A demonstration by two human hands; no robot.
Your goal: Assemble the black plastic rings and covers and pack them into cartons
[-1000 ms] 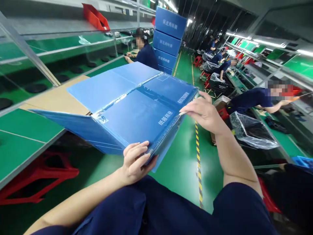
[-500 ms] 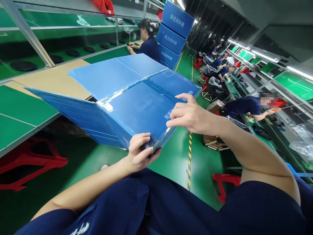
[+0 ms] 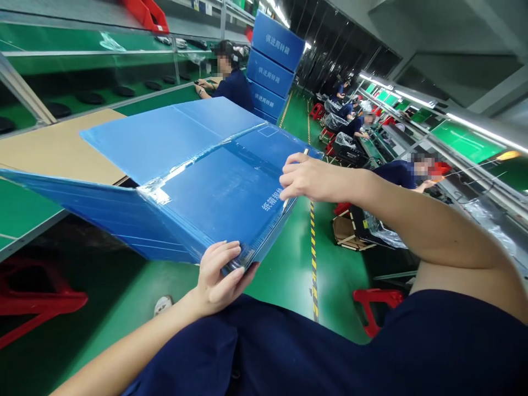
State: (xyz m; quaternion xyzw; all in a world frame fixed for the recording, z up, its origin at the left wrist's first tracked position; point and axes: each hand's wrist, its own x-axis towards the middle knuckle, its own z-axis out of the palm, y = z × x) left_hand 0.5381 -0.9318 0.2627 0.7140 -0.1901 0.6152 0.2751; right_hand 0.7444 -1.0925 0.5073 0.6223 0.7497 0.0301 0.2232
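A large blue corrugated-plastic box [image 3: 214, 181], partly folded with its flaps spread, slants in front of me. White printing and shiny clear tape show on it. My left hand [image 3: 220, 278] is closed around its near lower corner, fingers on top and thumb at the edge. Over the box's right edge, beside the printing, my right hand [image 3: 307, 179] is closed with curled fingers. A slim, pale, pen-like thing [image 3: 306, 151] sticks out above and below those fingers; its exact kind is unclear.
Behind the box runs a green workbench [image 3: 25, 214] with a brown board [image 3: 53, 143]. A co-worker [image 3: 231, 82] sits there, near stacked blue boxes [image 3: 274, 41]. Red stools [image 3: 37, 297] stand on the floor; other people work along the right-hand line.
The view has shifted, so the box and both hands appear further left. My right hand's fingers have drawn closer together at the box's edge. The left hand keeps its hold.
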